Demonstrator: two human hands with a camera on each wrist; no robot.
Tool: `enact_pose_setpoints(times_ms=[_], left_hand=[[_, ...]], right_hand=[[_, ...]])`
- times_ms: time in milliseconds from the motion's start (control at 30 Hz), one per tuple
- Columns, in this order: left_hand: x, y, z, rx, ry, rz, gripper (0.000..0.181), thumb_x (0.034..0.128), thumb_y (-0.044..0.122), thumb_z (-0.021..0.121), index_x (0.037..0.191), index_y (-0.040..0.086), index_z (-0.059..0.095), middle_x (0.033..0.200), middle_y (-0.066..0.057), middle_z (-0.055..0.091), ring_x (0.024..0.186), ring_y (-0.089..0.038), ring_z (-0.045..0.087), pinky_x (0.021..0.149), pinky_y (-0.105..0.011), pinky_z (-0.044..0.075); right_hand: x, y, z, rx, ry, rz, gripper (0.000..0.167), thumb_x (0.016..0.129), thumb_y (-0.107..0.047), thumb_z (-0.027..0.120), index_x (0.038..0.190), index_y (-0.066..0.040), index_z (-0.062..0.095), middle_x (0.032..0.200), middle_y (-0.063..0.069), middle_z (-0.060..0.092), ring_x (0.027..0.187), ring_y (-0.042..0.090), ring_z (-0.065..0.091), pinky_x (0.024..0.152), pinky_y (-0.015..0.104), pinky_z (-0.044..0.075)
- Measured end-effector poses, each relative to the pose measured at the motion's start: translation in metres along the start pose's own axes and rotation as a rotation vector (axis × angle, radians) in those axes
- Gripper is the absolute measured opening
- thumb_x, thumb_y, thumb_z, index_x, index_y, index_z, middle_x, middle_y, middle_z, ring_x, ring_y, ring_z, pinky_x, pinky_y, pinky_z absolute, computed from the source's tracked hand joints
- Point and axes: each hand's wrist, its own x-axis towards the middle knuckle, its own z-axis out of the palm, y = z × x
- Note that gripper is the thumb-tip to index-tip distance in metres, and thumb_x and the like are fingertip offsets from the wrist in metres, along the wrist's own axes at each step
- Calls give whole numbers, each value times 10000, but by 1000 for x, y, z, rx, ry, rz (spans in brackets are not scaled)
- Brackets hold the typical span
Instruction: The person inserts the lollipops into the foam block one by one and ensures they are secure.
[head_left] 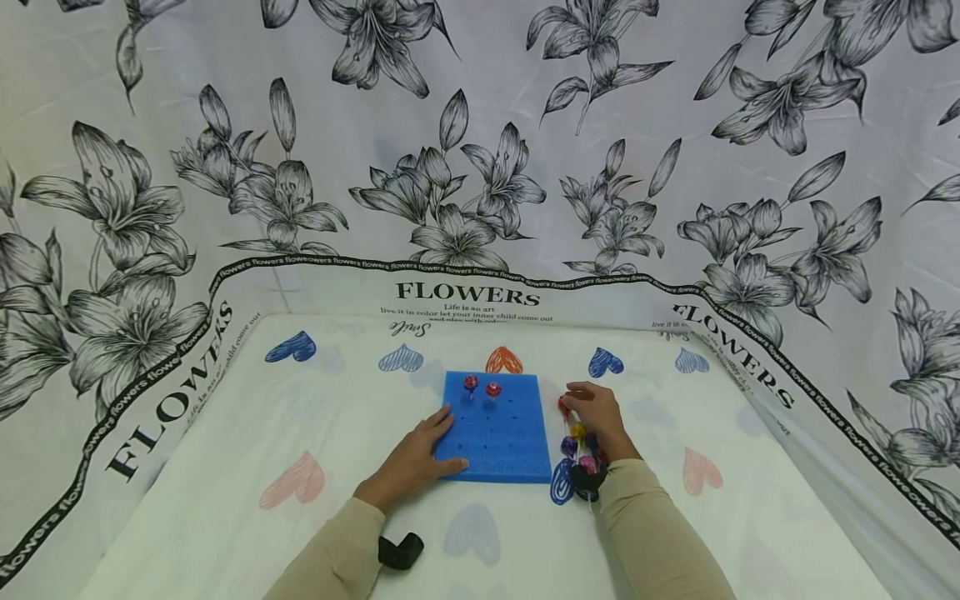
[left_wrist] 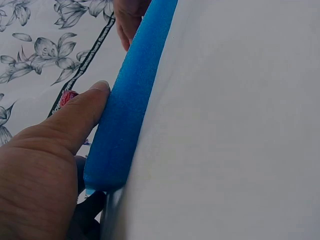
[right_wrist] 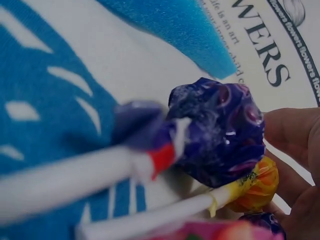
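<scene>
A blue foam board (head_left: 502, 450) with rows of small holes lies flat. Two red-wrapped lollipops (head_left: 492, 389) stand upright near its far edge. My left hand (head_left: 411, 460) rests on the board's near left corner, fingers along the left side and thumb on top by the near edge. Right of the board, my right hand (head_left: 597, 412) pinches a red lollipop (head_left: 563, 406) by its wrapped head, the stick pointing toward me. Below that hand lie a yellow lollipop (right_wrist: 255, 186), a purple lollipop (right_wrist: 220, 132) and a pink lollipop (head_left: 587, 463), partly hidden by the wrist camera.
A white cloth with printed hearts (head_left: 288, 482) covers the table. Flower-printed curtain (head_left: 465, 200) hangs behind and at both sides. Black wrist cameras sit at the left wrist (head_left: 401, 552) and right wrist (head_left: 588, 481).
</scene>
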Motion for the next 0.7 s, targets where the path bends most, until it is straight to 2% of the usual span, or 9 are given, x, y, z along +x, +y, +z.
enact_pose_setpoints(times_ms=[167, 267, 333, 467, 567, 700], left_hand=[[-1, 3, -1, -9, -2, -3, 876, 812, 494, 740, 1467, 28, 393, 1571, -58, 240, 1404, -376, 218, 1075, -540, 272], [0, 3, 0, -5, -5, -8, 876, 815, 503, 733, 1471, 35, 391, 1572, -51, 238, 1407, -369, 216, 1077, -534, 272], [0, 2, 1, -5, -4, -6, 873, 816, 500, 733, 1472, 39, 390, 1573, -48, 237, 1408, -365, 213, 1080, -530, 270], [1, 1, 0, -5, 6, 18, 868, 819, 493, 733, 1467, 25, 393, 1568, -76, 246, 1401, -383, 223, 1072, -540, 279], [0, 1, 0, 0, 8, 27, 870, 821, 499, 728, 1464, 17, 394, 1565, -88, 252, 1396, -396, 228, 1066, -551, 282], [-1, 0, 0, 0, 0, 15, 873, 820, 506, 727, 1469, 27, 392, 1568, -79, 246, 1398, -401, 220, 1069, -559, 271]], right_hand=[[0, -1, 1, -30, 70, -11, 331, 902, -185, 687, 1210, -65, 678, 1148, 127, 669, 1129, 329, 567, 958, 494, 435], [-2, -2, -1, 41, 139, -32, 325, 922, -196, 664, 1220, -65, 673, 1155, 120, 657, 1167, 315, 528, 984, 494, 411], [-4, -4, -4, 120, 172, -76, 325, 932, -188, 657, 1228, -55, 665, 1168, 127, 637, 1157, 312, 533, 974, 488, 422], [-7, -13, -11, 232, 195, -146, 317, 940, -161, 651, 1235, -43, 656, 1191, 130, 597, 1070, 284, 580, 892, 445, 480], [-8, -24, -17, 262, 208, -157, 332, 935, -157, 658, 1247, -45, 649, 1188, 128, 604, 1051, 252, 582, 877, 403, 486], [-10, -40, -26, 294, 231, -168, 368, 918, -143, 675, 1267, -35, 634, 1182, 129, 628, 1072, 231, 584, 922, 366, 478]])
